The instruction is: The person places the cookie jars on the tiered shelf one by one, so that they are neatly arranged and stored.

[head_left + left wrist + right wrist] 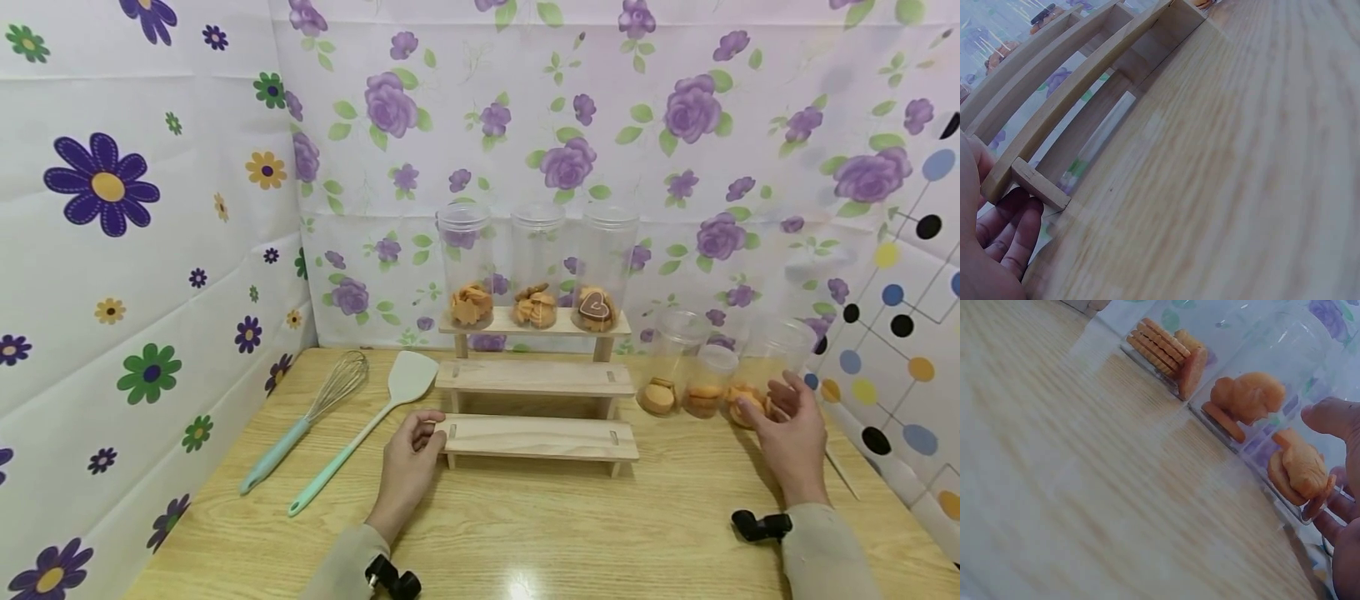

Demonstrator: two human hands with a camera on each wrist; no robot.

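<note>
A three-step wooden stand (536,435) rests on the table. My left hand (408,450) grips the left end of its lowest step; in the left wrist view its fingers (1025,231) curl beneath the board. Three tall clear jars with cookies line the top step, the right one with a heart-marked cookie (596,306). At the right, my right hand (795,442) is at a tall clear jar (783,335) of cookies. In the right wrist view the thumb (1332,417) extends across that jar, apart from the fingers, whose tips are at its far side.
Left of the stand lie a whisk (300,429) with a blue handle and a pale green spatula (367,425). A tall cookie jar (660,393) and a shorter one (703,396) stand left of my right hand. Flowered cloth (487,125) hangs behind.
</note>
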